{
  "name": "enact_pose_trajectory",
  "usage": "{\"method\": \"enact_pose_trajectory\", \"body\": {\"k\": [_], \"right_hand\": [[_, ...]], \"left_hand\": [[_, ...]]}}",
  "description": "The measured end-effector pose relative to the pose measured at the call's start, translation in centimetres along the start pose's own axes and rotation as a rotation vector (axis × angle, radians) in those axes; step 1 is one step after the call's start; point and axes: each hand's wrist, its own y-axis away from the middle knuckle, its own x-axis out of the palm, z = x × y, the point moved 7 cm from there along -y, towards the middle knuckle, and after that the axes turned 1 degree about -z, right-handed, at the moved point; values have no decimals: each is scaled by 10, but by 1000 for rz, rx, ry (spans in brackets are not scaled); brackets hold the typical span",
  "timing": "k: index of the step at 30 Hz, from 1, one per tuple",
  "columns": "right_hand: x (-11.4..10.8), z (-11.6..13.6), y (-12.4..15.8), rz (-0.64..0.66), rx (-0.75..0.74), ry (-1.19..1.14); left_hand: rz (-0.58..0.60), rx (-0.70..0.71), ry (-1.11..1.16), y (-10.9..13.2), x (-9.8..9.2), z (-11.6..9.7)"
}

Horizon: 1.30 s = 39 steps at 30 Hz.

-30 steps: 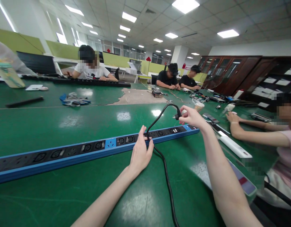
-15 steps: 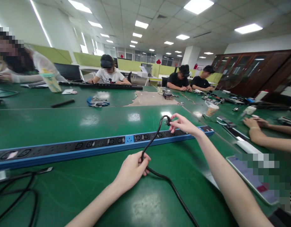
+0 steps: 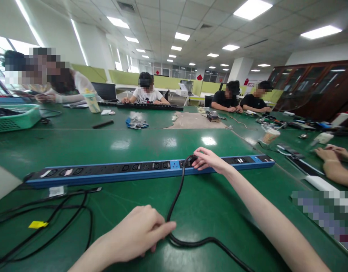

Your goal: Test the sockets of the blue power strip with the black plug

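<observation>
A long blue-and-black power strip lies across the green table, with a row of sockets on its upper face. My right hand is closed around a black plug at the strip, just right of its blue socket; the prongs are hidden. From the plug a black power cord curves down towards me and off to the lower right. My left hand is low over the table, loosely curled with the thumb apart from the fingers. Its thumb tip crosses in front of the cord, which does not appear gripped.
Loops of black cable with a yellow tag lie at the left. A green basket, gloves and a drink cup are farther back. At the right are another person's hands; several people sit around the table.
My right hand has brought the plug down onto the power strip. My left hand has loosened from the cord and moved lower and left. The view has shifted, showing the basket.
</observation>
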Motion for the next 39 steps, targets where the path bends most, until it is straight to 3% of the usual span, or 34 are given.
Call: {"method": "enact_pose_trajectory", "body": {"k": [1,2,3,5,6,8,10,12,16,18,21,25,33,36,39], "right_hand": [[3,2,-3,-30,-13,34],[7,4,-5,-51,-24,67],[10,5,-7,-65,-34,100],[17,8,-10,-74,-64,161],[19,10,-12,-79,-86,190],[24,14,-15,-91,-132,250],[28,19,-17,-107,-169,315],[33,24,-19,-108,-180,365],[62,37,-19,82,-176,390],[82,48,-17,173,-255,469],[113,66,-17,196,-445,660],[161,92,-31,217,-642,793],[293,154,-66,479,-975,1018],[332,165,-82,494,-1053,1065],[355,171,-101,446,-1052,1098]], "left_hand": [[-29,-19,78,1,-20,9],[-157,-11,118,3,-50,21],[-357,4,78,6,-86,36],[-835,-75,-218,25,-155,77],[-1016,-161,-397,38,-179,100],[-1131,-238,-648,51,-202,144],[-1138,-245,-747,59,-206,181],[-1112,-190,-789,64,-201,200],[-1097,-141,-792,69,-196,207],[-1137,-178,-781,72,-200,210],[-1232,-265,-765,79,-208,220],[-1290,-249,-772,85,-209,226],[-1314,-219,-715,85,-207,229],[-1312,-197,-702,85,-207,232],[-1330,-189,-691,86,-207,233]]}}
